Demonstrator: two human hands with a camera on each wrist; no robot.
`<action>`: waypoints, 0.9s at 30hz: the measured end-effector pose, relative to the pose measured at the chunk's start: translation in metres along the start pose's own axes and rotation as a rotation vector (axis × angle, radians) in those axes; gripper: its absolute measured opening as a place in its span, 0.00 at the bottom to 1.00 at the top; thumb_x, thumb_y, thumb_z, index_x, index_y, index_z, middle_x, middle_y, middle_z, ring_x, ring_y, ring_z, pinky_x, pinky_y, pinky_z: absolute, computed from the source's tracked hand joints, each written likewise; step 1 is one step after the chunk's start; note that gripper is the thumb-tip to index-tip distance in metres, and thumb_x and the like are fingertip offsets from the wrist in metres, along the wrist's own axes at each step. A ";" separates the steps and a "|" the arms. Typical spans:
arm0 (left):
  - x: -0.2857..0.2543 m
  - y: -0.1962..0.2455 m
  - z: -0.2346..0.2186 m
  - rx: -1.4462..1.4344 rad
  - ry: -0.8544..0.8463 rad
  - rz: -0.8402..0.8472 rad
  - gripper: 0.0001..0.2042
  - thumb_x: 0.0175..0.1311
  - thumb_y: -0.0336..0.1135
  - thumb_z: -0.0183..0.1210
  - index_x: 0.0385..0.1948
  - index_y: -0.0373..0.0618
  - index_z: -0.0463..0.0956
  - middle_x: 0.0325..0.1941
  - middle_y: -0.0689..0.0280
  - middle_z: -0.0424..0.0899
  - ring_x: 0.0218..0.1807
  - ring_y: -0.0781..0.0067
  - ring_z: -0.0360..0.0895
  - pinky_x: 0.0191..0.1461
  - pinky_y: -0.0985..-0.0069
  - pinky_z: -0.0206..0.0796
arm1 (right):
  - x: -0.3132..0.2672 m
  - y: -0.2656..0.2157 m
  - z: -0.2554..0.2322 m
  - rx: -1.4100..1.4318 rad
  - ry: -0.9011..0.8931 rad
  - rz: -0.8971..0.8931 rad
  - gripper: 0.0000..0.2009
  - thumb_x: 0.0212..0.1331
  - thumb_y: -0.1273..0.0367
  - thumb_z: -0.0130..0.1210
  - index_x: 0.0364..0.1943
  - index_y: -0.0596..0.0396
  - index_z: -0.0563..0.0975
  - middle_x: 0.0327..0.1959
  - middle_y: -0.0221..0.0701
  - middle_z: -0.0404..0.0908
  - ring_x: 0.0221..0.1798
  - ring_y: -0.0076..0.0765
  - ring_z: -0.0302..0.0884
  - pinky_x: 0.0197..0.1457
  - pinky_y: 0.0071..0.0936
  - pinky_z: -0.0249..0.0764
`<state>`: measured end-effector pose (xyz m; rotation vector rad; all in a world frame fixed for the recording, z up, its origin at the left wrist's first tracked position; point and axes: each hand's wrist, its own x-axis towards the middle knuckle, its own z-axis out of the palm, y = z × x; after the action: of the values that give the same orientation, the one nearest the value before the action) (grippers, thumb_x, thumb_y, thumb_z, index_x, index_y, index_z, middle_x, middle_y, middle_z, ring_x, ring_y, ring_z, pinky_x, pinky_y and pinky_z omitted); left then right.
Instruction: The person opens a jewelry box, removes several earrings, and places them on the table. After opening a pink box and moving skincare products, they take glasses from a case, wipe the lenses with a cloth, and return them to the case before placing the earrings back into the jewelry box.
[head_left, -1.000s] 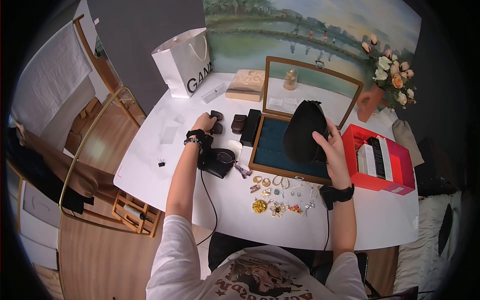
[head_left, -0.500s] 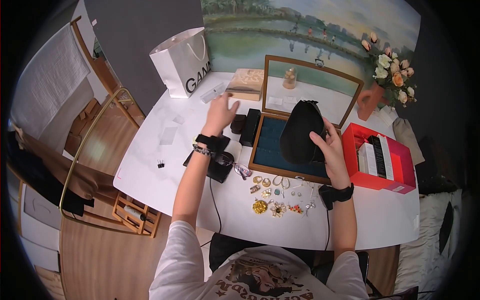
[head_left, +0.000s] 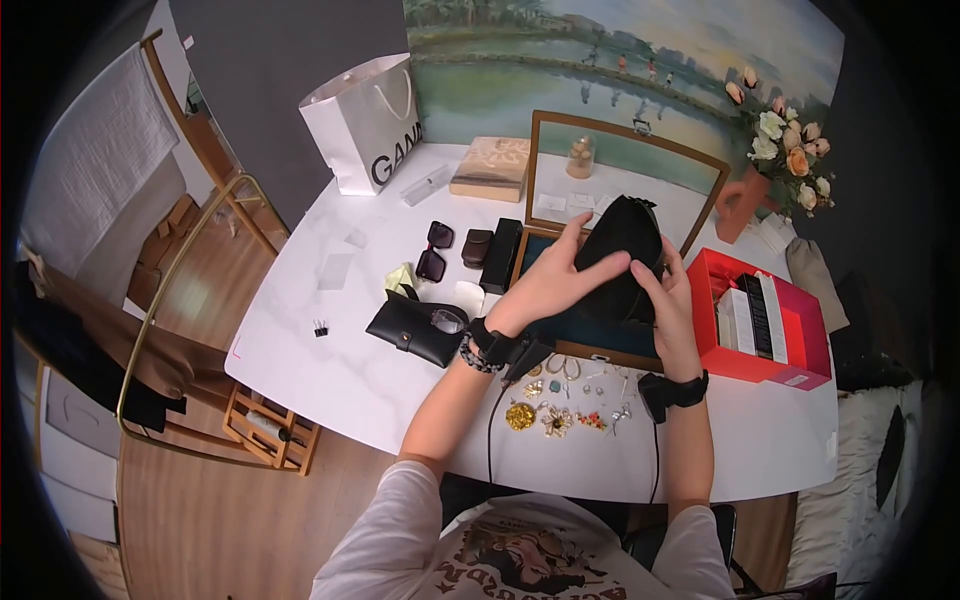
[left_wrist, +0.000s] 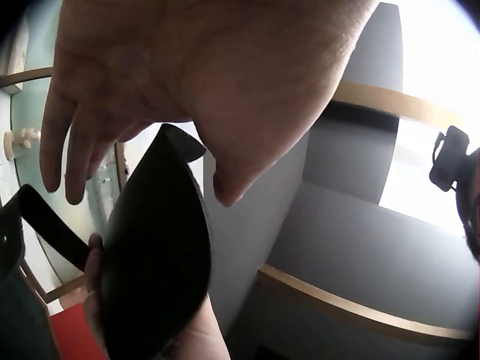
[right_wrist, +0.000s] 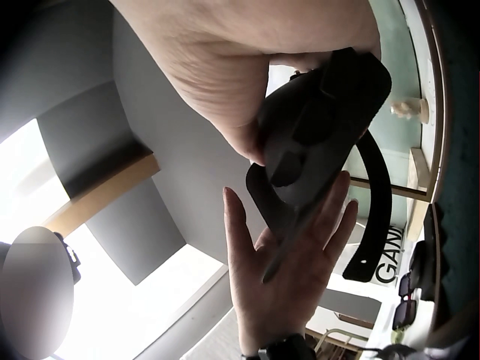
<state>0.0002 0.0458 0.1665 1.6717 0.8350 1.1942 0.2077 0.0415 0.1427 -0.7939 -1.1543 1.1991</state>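
Left fingers [left_wrist: 56, 146] moved to curved matte-black case [left_wrist: 157, 247], spread apart, right fingers [left_wrist: 91, 289] clamped on it

Held case [head_left: 622, 226]: black. Glasses pouch [head_left: 405, 328]: black. Worktop [head_left: 290, 310]: white, faint grey marbling. Display box [head_left: 630, 362]: brown, dark teal lining [head_left: 590, 333]. Carton [head_left: 718, 345]: bright red, one magenta side. Paper bag [head_left: 350, 130]: white, black lettering. Round brooch [head_left: 520, 415]: gold. Vase [head_left: 740, 210]: terracotta; flowers [head_left: 795, 160]: peach and white. Shirt [head_left: 380, 540]: white, brown print. Painting [head_left: 520, 60]: muted green and blue landscape.
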 end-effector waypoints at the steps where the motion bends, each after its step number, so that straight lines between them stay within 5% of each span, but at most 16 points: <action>1: -0.002 -0.001 0.003 0.002 0.000 0.000 0.42 0.71 0.48 0.67 0.74 0.28 0.55 0.67 0.51 0.76 0.66 0.71 0.74 0.67 0.74 0.70 | 0.000 0.000 0.000 -0.002 0.020 -0.008 0.39 0.66 0.73 0.66 0.77 0.63 0.56 0.65 0.39 0.77 0.65 0.30 0.77 0.69 0.28 0.73; 11: 0.004 -0.013 0.000 0.063 0.060 0.138 0.20 0.78 0.33 0.56 0.66 0.31 0.70 0.53 0.61 0.86 0.53 0.78 0.81 0.56 0.76 0.76 | -0.002 -0.001 0.004 0.010 0.026 0.000 0.34 0.73 0.68 0.61 0.76 0.62 0.57 0.63 0.38 0.80 0.64 0.28 0.78 0.66 0.25 0.74; 13: 0.003 -0.005 -0.006 -0.146 0.016 0.047 0.17 0.79 0.33 0.53 0.61 0.31 0.73 0.51 0.57 0.87 0.50 0.74 0.82 0.55 0.74 0.74 | -0.004 -0.005 0.006 0.061 0.045 0.000 0.28 0.76 0.64 0.57 0.74 0.62 0.63 0.61 0.37 0.81 0.61 0.26 0.80 0.63 0.23 0.76; 21: 0.002 0.007 -0.007 -0.259 0.094 0.051 0.21 0.82 0.42 0.51 0.62 0.31 0.74 0.54 0.61 0.85 0.52 0.79 0.79 0.57 0.78 0.73 | -0.002 -0.005 0.003 0.034 -0.065 0.046 0.20 0.77 0.62 0.55 0.64 0.60 0.74 0.58 0.33 0.84 0.55 0.24 0.84 0.57 0.22 0.79; 23: -0.003 0.016 -0.002 -0.698 -0.073 -0.139 0.23 0.82 0.43 0.52 0.62 0.29 0.74 0.57 0.63 0.84 0.52 0.80 0.79 0.59 0.77 0.72 | -0.002 -0.004 0.004 0.099 -0.007 0.000 0.20 0.77 0.61 0.55 0.64 0.60 0.74 0.57 0.32 0.84 0.55 0.24 0.84 0.57 0.23 0.79; 27: -0.004 0.003 0.023 -0.303 -0.109 0.111 0.23 0.81 0.46 0.54 0.64 0.34 0.75 0.56 0.66 0.84 0.53 0.82 0.78 0.59 0.79 0.71 | -0.006 -0.004 0.005 0.117 0.099 0.005 0.19 0.78 0.61 0.54 0.63 0.59 0.75 0.57 0.32 0.84 0.56 0.25 0.84 0.59 0.24 0.79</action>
<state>0.0210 0.0343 0.1650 1.5326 0.4724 1.2260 0.2039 0.0340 0.1461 -0.7593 -0.9929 1.2067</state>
